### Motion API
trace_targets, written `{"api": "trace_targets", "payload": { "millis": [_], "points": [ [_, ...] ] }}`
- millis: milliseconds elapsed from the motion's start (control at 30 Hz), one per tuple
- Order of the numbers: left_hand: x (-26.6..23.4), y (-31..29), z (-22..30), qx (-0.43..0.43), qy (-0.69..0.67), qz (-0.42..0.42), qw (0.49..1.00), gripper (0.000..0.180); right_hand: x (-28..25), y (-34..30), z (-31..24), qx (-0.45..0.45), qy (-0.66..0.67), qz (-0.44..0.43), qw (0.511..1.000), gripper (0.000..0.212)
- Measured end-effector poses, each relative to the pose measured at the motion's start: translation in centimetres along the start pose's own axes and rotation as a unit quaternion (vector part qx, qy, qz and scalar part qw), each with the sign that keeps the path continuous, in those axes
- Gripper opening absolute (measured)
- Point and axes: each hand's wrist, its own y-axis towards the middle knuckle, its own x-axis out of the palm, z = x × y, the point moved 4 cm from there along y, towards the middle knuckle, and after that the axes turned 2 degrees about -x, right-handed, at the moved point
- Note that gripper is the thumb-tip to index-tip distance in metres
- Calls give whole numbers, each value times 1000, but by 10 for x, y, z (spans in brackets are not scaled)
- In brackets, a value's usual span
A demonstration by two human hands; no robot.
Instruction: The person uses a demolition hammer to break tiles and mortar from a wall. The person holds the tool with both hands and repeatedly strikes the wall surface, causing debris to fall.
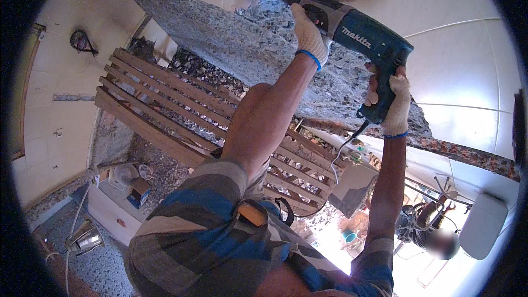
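Both my hands hold a teal and black rotary hammer [366,32] up against a wall. My left hand [309,32], in an off-white knit glove with a blue cuff, is closed round its front part near the chuck. At the rear, my right hand [397,103], gloved alike, wraps the pistol grip. The tool's front end points to the upper left, at the edge between rough bare concrete [220,36] and smooth cream tiles [462,71]. Its tip is hard to make out there. A power cord [346,142] hangs from the grip.
Beneath me lies a slatted wooden platform [165,91], with rubble [201,71] beside and under it. A metal work lamp [87,240] stands at lower left. At lower right are a turquoise cup [349,235], a white tank [484,225] and another person [432,217]. Rusty metal [467,153] edges the concrete.
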Motion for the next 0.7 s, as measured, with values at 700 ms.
{"api": "trace_targets", "payload": {
  "millis": [700],
  "points": [
    [-13,-63,64,-87,29,28,995,48,78,-96,73,11,129,60,990,57]
  ]
}}
